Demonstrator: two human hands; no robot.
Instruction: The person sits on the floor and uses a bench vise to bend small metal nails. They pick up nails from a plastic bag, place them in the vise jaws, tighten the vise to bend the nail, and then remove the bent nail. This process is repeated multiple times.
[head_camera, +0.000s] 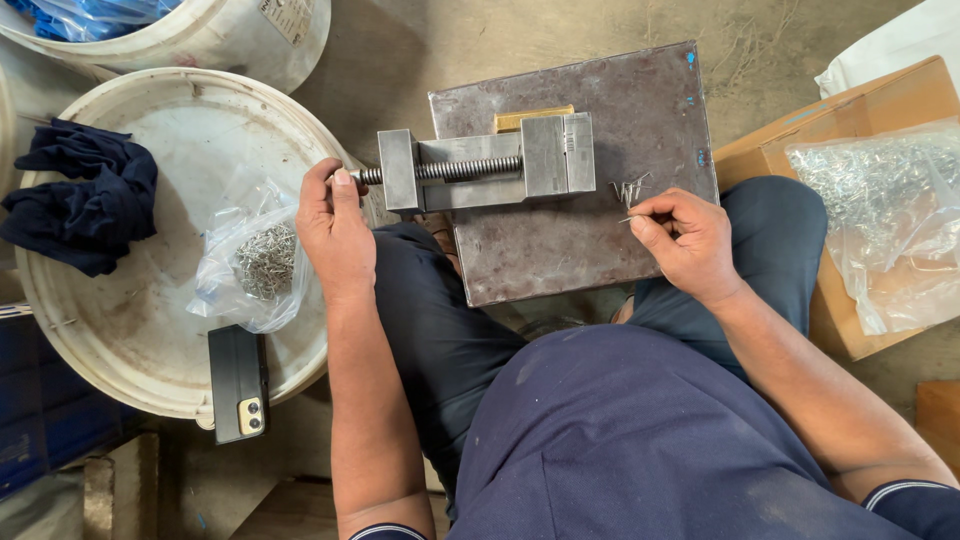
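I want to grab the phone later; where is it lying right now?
In the head view, the phone lies on the white bucket lid at lower left, just below the bag of small metal pieces.

A bare grey concrete floor (400, 60) lies under even, soft light. At the left stands a round white plastic bucket lid (130, 330) with a crumpled dark blue cloth (80, 195) near its left rim and a black phone (238, 385) at its lower edge. At the right sits a brown cardboard box (850, 110) holding a clear plastic bag (890, 210).
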